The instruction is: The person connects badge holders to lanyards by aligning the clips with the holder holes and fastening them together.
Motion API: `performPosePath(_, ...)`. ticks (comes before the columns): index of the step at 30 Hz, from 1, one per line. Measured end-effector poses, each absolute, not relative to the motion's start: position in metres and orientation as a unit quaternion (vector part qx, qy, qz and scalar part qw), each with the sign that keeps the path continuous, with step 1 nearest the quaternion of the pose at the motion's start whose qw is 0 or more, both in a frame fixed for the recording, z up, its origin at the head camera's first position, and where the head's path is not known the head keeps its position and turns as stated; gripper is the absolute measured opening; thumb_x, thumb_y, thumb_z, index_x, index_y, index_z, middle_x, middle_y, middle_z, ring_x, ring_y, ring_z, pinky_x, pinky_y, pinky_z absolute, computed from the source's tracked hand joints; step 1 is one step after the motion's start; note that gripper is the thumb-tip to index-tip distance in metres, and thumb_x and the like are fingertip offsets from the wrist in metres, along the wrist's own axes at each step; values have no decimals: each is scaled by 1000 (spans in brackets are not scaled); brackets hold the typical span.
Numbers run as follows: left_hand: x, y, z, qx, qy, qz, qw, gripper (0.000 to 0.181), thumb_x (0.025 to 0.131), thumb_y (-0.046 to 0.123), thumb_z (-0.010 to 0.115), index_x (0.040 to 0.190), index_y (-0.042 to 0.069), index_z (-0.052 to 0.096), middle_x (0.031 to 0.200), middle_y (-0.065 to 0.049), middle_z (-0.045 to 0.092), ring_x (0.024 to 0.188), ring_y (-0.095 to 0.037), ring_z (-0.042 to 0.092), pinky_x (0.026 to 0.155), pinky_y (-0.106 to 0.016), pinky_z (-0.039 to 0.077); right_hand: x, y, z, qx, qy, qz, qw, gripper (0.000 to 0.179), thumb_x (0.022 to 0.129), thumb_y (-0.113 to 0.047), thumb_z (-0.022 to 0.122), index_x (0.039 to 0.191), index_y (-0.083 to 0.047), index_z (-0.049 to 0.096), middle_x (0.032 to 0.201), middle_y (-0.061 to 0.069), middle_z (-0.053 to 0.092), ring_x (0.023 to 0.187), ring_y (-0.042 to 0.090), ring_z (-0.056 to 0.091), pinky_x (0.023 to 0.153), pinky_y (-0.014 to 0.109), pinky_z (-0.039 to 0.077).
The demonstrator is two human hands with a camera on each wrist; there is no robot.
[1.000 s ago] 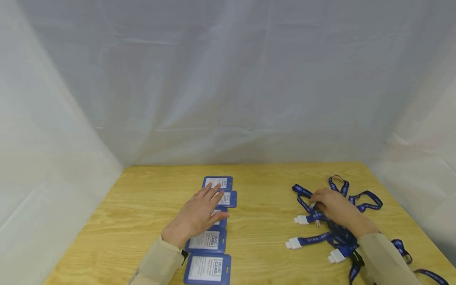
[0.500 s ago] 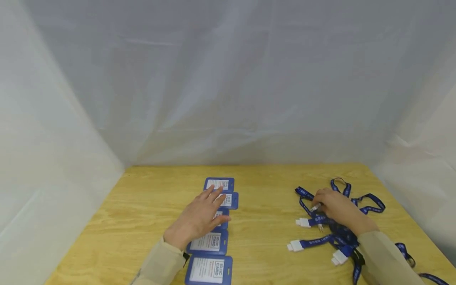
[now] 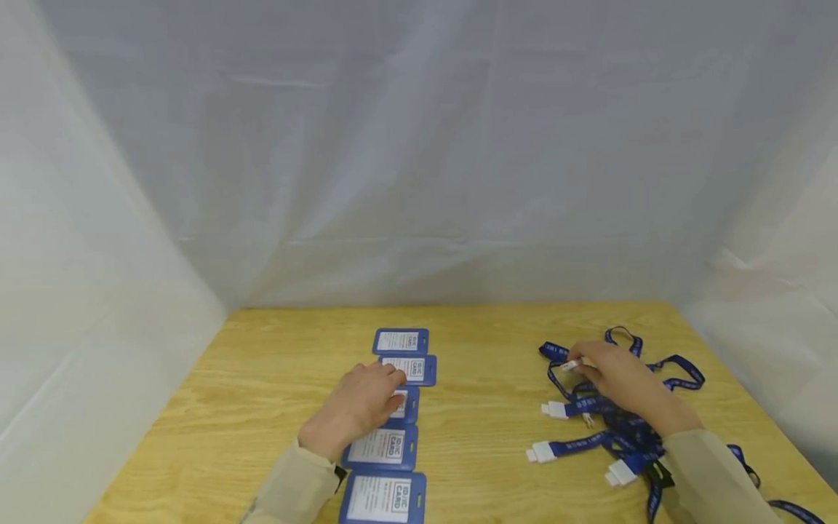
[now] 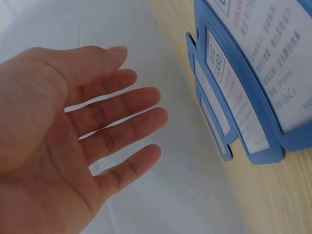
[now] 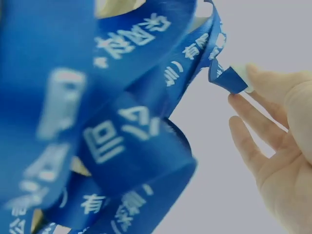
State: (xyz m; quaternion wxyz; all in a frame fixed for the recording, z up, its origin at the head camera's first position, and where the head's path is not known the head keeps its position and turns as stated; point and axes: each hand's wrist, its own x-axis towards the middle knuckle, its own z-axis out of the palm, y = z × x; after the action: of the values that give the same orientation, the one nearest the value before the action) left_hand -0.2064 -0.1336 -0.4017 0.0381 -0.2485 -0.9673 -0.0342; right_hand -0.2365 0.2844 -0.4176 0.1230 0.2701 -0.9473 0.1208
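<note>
Your right hand (image 3: 618, 375) pinches a white buckle (image 3: 571, 364) at the end of a blue strap between thumb and index finger, at the far left edge of a tangle of blue lanyards (image 3: 585, 406). The right wrist view shows that pinch at the strap's end, with the other fingers extended and white lettering along the ribbons.

3 more white buckles (image 3: 541, 452) point left from the tangle, and a small metal hook (image 3: 588, 420) lies beside the farthest of them. The lanyards sit on the right side of the wooden worktop (image 3: 491, 429).

Your left hand (image 3: 356, 405) is over the column of 5 blue card holders (image 3: 382, 498), covering part of the 2nd and 3rd from the far end. Its grip is slack — fingers loosely extended, slightly apart in the left wrist view — and the holders there appear off to the side. Both your sleeves (image 3: 288, 489) are beige; white sheeting (image 3: 419, 160) hangs behind the worktop.
</note>
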Motion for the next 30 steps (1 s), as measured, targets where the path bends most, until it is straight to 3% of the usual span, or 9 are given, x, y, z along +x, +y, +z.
performPosePath(3, -207, -133, -403, -249, -968, -31, 34, 23, 96, 31, 70, 111, 14, 70, 106, -1, 72, 98, -20, 67, 94, -45, 54, -237, 283, -415, 269, -946, 132, 123, 15, 94, -7, 70, 108, -12, 65, 96, 0, 72, 72, 6, 63, 59, 25, 53)
performPosePath(6, -208, -133, -404, -247, -968, -31, 30, 25, 97, 34, 69, 113, 15, 70, 108, -1, 73, 101, -21, 67, 97, -48, 54, -238, 283, -413, 269, -946, 137, 120, 14, 96, -9, 68, 108, -11, 63, 102, 4, 72, 77, 12, 67, 63, 30, 56)
performPosePath(9, -209, -132, -404, -247, -968, -29, 30, 27, 97, 36, 68, 114, 15, 70, 108, -2, 73, 101, -21, 68, 98, -49, 54, -238, 283, -412, 264, -947, 148, 105, 10, 97, -10, 67, 101, -13, 59, 112, 9, 73, 83, 18, 69, 66, 33, 57)
performPosePath(12, -209, -131, -403, -251, -967, -27, 30, 28, 98, 36, 67, 114, 14, 70, 107, -2, 73, 100, -21, 68, 96, -48, 54, -238, 283, -411, 262, -946, 170, 83, 16, 97, -9, 66, 93, -15, 52, 118, 14, 73, 74, 16, 67, 59, 28, 52)
performPosePath(15, -209, -131, -402, -253, -967, -27, 27, 28, 98, 37, 67, 114, 14, 70, 107, -2, 73, 100, -22, 68, 96, -48, 54, -239, 282, -410, 259, -947, 177, 72, 18, 96, -7, 67, 92, -14, 51, 112, 14, 74, 65, 8, 61, 54, 24, 46)
performPosePath(22, -207, -131, -401, -245, -969, -28, 16, 30, 98, 38, 66, 116, 14, 70, 111, -3, 73, 105, -23, 68, 102, -53, 51, -241, 279, -411, 235, -955, 159, 87, 16, 91, -8, 74, 94, -15, 59, 84, -5, 66, 68, 4, 58, 56, 25, 50)
performPosePath(27, -207, -131, -401, -240, -970, -29, 13, 32, 98, 38, 67, 118, 14, 70, 111, -3, 73, 104, -23, 69, 103, -53, 51, -242, 278, -411, 234, -954, 170, 83, 16, 93, -8, 71, 93, -14, 57, 86, -3, 67, 75, 12, 66, 61, 29, 55)
performPosePath(30, -207, -131, -401, -241, -970, -28, 12, 32, 98, 38, 67, 118, 14, 70, 110, -3, 73, 103, -23, 69, 102, -52, 51, -242, 278, -413, 236, -952, 181, 71, 15, 96, -8, 68, 96, -12, 53, 85, -1, 67, 72, 10, 64, 59, 28, 54)
